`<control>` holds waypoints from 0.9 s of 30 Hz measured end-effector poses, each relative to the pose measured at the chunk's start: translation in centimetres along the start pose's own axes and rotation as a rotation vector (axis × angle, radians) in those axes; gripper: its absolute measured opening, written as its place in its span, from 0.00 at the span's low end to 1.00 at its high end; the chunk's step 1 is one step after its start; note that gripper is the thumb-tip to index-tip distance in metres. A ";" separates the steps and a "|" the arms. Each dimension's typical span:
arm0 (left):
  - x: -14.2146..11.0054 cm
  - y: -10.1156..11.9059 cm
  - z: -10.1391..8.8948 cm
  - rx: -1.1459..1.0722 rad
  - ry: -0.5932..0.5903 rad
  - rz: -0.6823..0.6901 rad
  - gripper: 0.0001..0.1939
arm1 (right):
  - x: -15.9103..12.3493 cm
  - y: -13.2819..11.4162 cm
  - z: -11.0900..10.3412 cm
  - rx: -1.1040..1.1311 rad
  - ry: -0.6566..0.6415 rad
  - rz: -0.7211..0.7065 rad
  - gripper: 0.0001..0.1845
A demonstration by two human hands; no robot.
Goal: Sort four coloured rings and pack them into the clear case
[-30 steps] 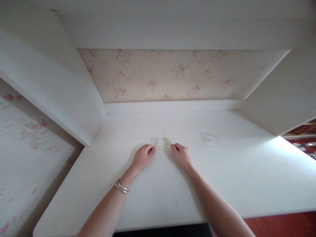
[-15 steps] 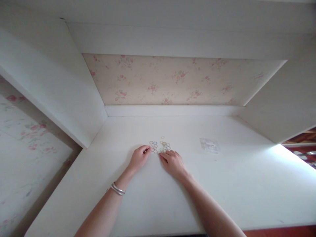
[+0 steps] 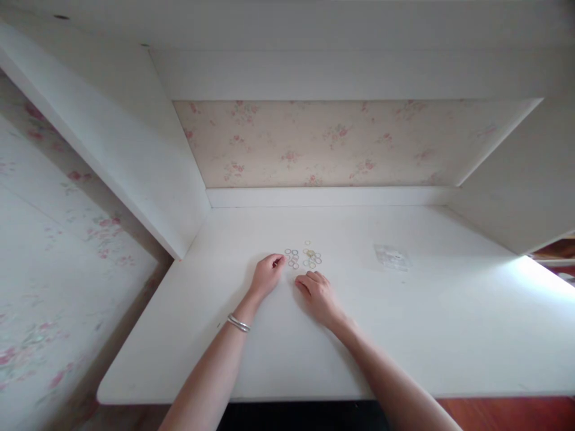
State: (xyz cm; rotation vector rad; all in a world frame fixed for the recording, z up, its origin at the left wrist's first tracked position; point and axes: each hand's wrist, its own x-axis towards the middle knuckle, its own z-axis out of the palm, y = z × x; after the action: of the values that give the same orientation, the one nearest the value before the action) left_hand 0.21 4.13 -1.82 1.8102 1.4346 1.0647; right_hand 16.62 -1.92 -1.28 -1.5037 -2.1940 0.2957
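Observation:
Several small coloured rings (image 3: 303,257) lie in a loose cluster on the white desk (image 3: 404,335), near its middle. My left hand (image 3: 268,275) rests just left of the cluster with its fingertips pinched at the nearest ring; what they hold is too small to see. My right hand (image 3: 318,293) lies just below the cluster, palm down, fingers curled and close together. A silver bangle sits on my left wrist.
A small clear plastic bag (image 3: 392,257) lies on the desk to the right of the rings. White side panels close in the desk on the left and right, with flowered wallpaper (image 3: 323,143) at the back.
My right hand has drawn back from the right side of the ring cluster to just below it. My left hand stays at the cluster's left edge. The camera view has shifted.

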 end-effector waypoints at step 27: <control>-0.6 1.0 0.9 0.335 -0.155 0.099 0.12 | -0.8 4.9 -1.6 0.111 0.116 0.389 0.16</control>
State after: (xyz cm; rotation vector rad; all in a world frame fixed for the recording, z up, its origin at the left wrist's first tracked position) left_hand 1.47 3.28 -1.56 2.1667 1.5101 0.7415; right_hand 21.71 -0.92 -2.18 -1.8285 -1.7559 0.4347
